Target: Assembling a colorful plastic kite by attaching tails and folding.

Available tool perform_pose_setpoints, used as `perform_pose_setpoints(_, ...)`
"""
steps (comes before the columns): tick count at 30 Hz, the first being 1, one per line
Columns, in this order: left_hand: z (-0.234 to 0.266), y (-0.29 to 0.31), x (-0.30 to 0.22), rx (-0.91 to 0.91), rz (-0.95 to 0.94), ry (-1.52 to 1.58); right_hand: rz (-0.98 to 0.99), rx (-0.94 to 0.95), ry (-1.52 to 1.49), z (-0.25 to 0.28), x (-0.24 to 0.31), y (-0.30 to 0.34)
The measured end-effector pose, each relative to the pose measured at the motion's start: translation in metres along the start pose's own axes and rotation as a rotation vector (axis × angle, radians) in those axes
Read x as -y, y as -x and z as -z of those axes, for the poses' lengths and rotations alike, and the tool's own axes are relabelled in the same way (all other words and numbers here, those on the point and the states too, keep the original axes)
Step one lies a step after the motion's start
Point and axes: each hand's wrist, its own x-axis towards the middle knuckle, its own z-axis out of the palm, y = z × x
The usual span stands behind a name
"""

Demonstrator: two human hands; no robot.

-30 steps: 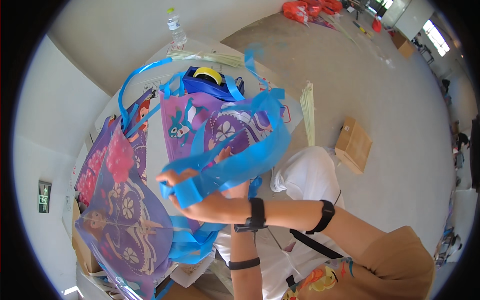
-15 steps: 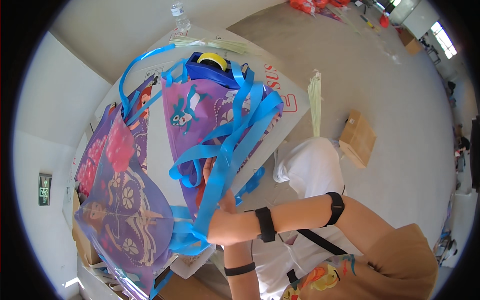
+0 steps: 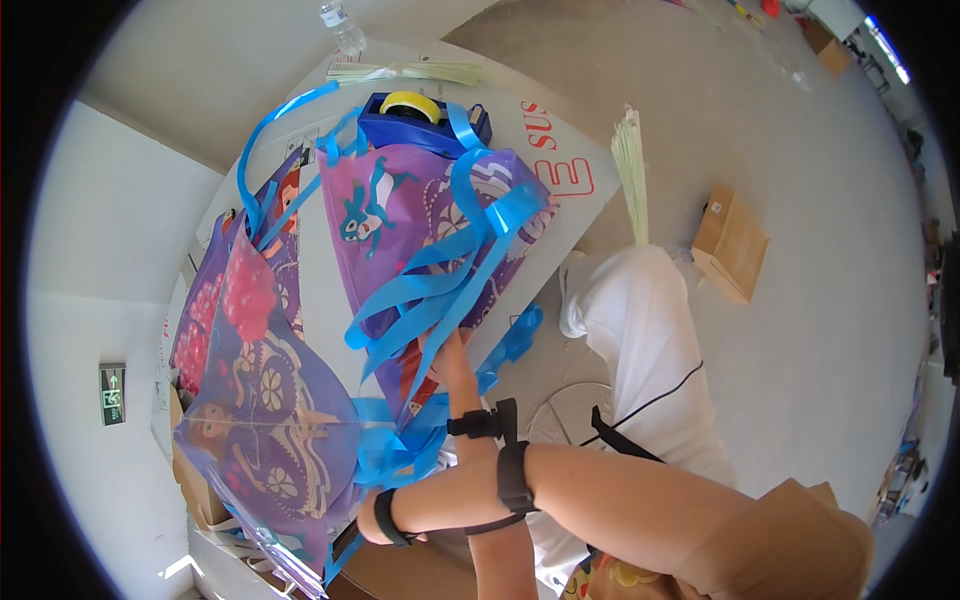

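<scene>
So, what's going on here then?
A person's left hand is at the lower end of a purple printed sheet, with loose blue ribbons lying across that sheet; its exact grip is hidden. The right hand, mostly out of sight, is low beside a second purple sheet. A blue tape dispenser sits by the first sheet's far edge.

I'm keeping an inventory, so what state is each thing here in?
Middle purple sheet: spread out, partly covered.
Blue ribbon: loosely looped over that sheet.
Left hand: at that sheet, grip partly hidden.
Left purple sheet: spread, creased.
Tape dispenser: loaded, yellow roll.
Bottle: upright, top out of frame.
Far sticks: bundled, lying flat.
Right sticks: bundled.
Cardboard box: can't tell if closed.
</scene>
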Motion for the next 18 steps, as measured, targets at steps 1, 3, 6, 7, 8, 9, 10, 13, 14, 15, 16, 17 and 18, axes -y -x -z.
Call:
perform_pose_setpoints(1,0.001,0.001,0.000,0.004,0.013,0.004,-0.030,-0.091,-0.063,-0.016,0.003,0.001)
perform_pose_setpoints(3,0.003,0.005,0.001,-0.001,0.028,0.016,-0.058,-0.233,-0.177,-0.045,-0.007,0.023)
perform_pose_setpoints(6,0.002,0.009,0.004,0.007,0.047,0.021,0.387,-0.502,-0.567,-0.080,-0.081,0.076)
perform_pose_setpoints(7,0.002,0.009,0.004,0.011,0.050,0.025,0.577,-0.454,-0.917,-0.078,-0.105,0.096)
perform_pose_setpoints(8,-0.003,0.009,0.007,0.024,0.037,0.016,0.691,-0.604,-1.182,-0.089,-0.135,0.120)
perform_pose_setpoints(9,0.001,0.009,0.005,0.030,0.048,0.026,0.881,-0.873,-1.487,-0.105,-0.165,0.144)
perform_pose_setpoints(10,-0.003,0.009,0.007,0.042,0.043,0.015,0.583,-1.093,-1.416,-0.118,-0.201,0.163)
perform_pose_setpoints(13,-0.006,0.002,0.009,0.094,-0.017,-0.008,-0.439,-1.256,-0.722,-0.175,-0.303,0.230)
perform_pose_setpoints(14,-0.007,0.000,0.009,0.117,-0.064,-0.002,-0.597,-1.073,-0.490,-0.192,-0.327,0.250)
perform_pose_setpoints(15,-0.009,0.000,0.010,0.140,-0.169,0.018,-0.668,-0.875,-0.388,-0.205,-0.344,0.264)
perform_pose_setpoints(16,-0.009,0.000,0.010,0.153,-0.154,-0.024,-0.672,-0.777,-0.397,-0.218,-0.350,0.274)
perform_pose_setpoints(17,-0.010,0.001,0.009,0.167,-0.150,-0.054,-0.716,-0.588,-0.414,-0.227,-0.356,0.281)
perform_pose_setpoints(18,-0.010,0.002,0.008,0.185,-0.129,-0.084,-0.700,-0.535,-0.423,-0.231,-0.361,0.283)
